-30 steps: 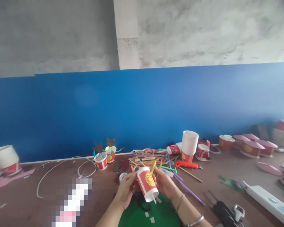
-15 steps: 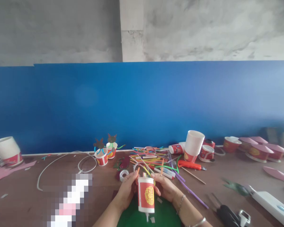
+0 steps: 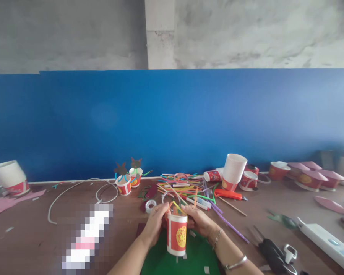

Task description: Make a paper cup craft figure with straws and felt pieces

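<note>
Between my two hands a red and white paper cup [image 3: 176, 235] with a yellow emblem hangs above a green sheet [image 3: 157, 259]. My left hand [image 3: 157, 221] closes on the cup's left side near the rim, beside an orange straw [image 3: 170, 206]. At the right rim, my right hand [image 3: 199, 220] is closed, its fingertips by a yellow straw [image 3: 178, 207]; some of its fingers are hidden behind the cup. More orange shows inside the cup's mouth. A thin pale stick pokes out below the cup's base.
Colourful straws and markers [image 3: 183, 187] lie in a heap ahead. Two cups with cat heads [image 3: 124, 186] stand left of it. Nearby are a tape roll [image 3: 150, 206], an orange cutter [image 3: 228, 194], stacked cups [image 3: 234, 172], black-handled scissors [image 3: 275, 256] and a power strip [image 3: 326, 244].
The cup has tipped slightly, so more of its mouth and the orange inside show, and less of the stick below. The orange and yellow straws at the rim have shifted. My view dips slightly.
</note>
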Motion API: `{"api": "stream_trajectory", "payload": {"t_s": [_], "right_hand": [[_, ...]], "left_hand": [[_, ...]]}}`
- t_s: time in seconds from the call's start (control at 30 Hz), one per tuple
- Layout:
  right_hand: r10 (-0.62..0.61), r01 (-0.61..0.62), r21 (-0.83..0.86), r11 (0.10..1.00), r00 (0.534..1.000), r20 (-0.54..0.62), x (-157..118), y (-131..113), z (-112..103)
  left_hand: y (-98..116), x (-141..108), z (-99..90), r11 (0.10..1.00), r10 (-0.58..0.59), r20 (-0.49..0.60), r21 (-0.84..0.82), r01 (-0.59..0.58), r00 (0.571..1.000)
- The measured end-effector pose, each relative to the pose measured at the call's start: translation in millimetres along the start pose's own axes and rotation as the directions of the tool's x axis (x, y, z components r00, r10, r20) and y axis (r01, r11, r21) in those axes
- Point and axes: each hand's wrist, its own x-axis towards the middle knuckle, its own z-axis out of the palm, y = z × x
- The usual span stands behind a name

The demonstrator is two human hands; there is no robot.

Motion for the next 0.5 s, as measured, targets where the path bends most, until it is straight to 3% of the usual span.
{"api": "stream_trajectory", "payload": {"t_s": [0.17, 0.5], "right_hand": [[-0.021, 0.020, -0.027, 0.999, 1.000, -0.008, 2.2, 2.5, -1.5], [-0.003, 0.009, 0.052, 0.999, 0.994, -0.106, 2.7, 1.0, -0.5]], "left_hand": [[0.9, 1.6, -2.4, 1.000, 0.001, 0.056, 0.010, -0.002, 0.998], [6.9, -1.3, 0.7, 0.999, -0.039, 0.029, 0.031, 0.039, 0.999]]}}
